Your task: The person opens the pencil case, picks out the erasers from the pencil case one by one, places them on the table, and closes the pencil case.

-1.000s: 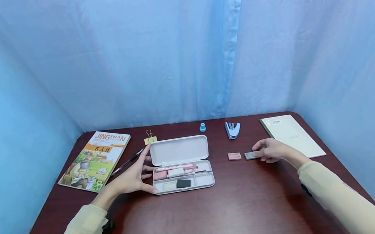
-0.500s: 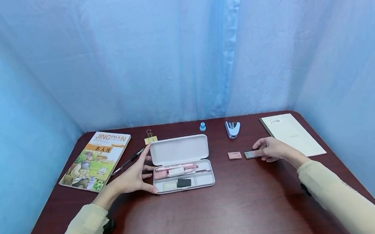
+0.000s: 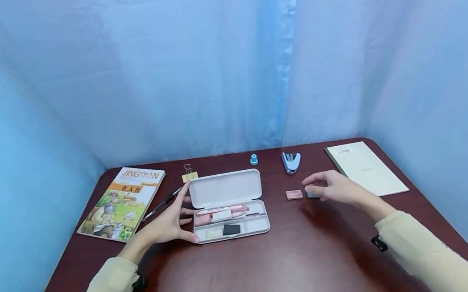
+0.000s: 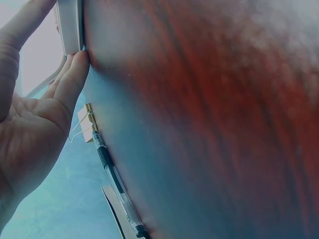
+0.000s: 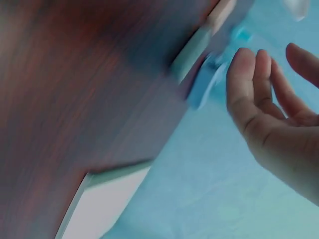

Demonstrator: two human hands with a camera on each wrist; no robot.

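The right hand [image 3: 335, 187] hovers with loose, empty fingers just over the grey eraser [image 3: 311, 195]; the left hand [image 3: 167, 221], fingers spread, steadies the pencil case [image 3: 230, 208].

Dark red-brown wood-grain table [image 3: 289, 267], rounded far corners. Pale blue fabric curtain [image 3: 213, 71] encloses back, both sides; vertical folds. Lighting even, diffuse.

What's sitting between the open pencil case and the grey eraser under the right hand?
Only the pink eraser, on bare table between the pencil case and the grey eraser. The head view shows it.
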